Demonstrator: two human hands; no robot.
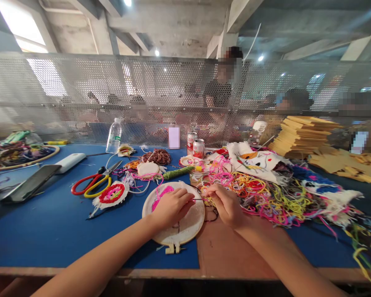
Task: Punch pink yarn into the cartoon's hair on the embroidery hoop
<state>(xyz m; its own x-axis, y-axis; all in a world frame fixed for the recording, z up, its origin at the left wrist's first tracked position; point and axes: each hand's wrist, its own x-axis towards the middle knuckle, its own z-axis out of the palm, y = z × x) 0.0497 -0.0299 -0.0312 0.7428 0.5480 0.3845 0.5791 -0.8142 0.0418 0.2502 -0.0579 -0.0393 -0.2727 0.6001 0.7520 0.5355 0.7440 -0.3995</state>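
Note:
On the table in front of me lies a round embroidery hoop (200, 225) with white cloth stretched in it and its screw clamp toward me. Pink stitching (160, 197) shows on the cloth's left part, partly covered by my left hand (174, 205). That hand rests over the hoop, fingers closed on a thin needle (198, 199) pointing right. My right hand (225, 204) is just beyond the hoop's right rim with thumb and forefinger pinched together; what they hold is too small to make out. Dark yarn (215, 215) loops near it.
A tangled heap of coloured yarn (259, 194) and cloth pieces lies right. Left are scissors (94, 184), a red-flower patch (111, 194), a phone (32, 183) and a white power bank (70, 162). Behind stand a bottle (113, 138), two cans (198, 148), stacked yellow pieces (297, 136) and a perforated screen (95, 95).

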